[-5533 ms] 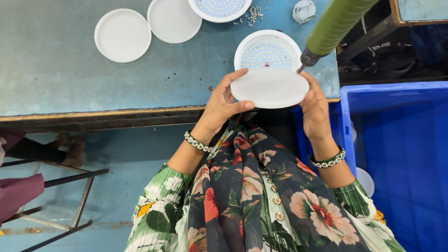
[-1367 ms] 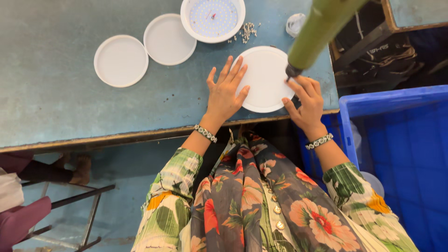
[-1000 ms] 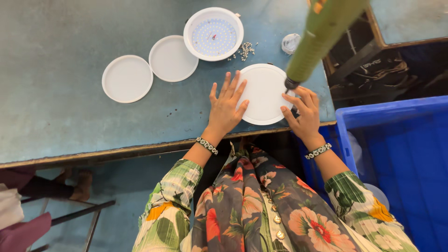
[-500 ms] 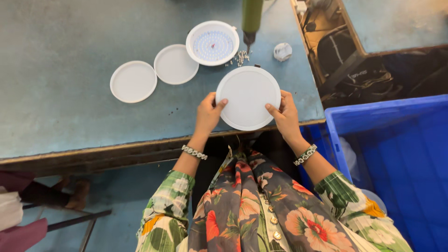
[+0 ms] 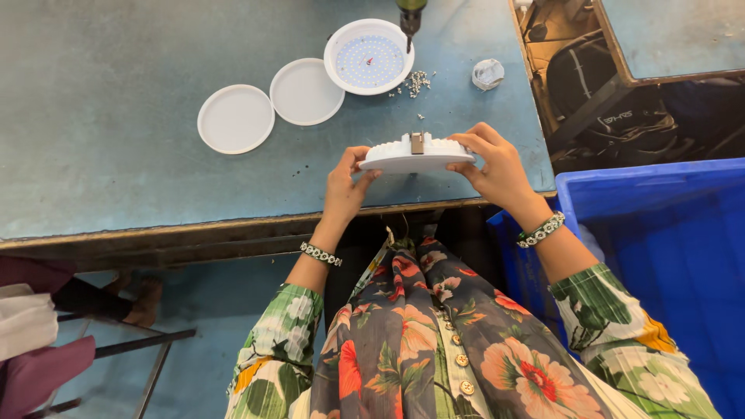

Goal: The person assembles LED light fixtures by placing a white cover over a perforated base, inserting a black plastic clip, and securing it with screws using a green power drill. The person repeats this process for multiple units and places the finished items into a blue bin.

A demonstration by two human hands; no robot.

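White lamp housing (image 5: 417, 154), pinched edge-on between my left hand (image 5: 347, 186) and right hand (image 5: 497, 167), could slip onto the tabletop (image 5: 116, 93) if my fingertip hold loosens.

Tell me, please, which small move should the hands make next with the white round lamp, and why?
Probably lower it onto the blue-green table. Both the left hand and the right hand hold the white round lamp edge-on above the table's near edge, clip side facing the camera, and the screwdriver tip hangs further back.
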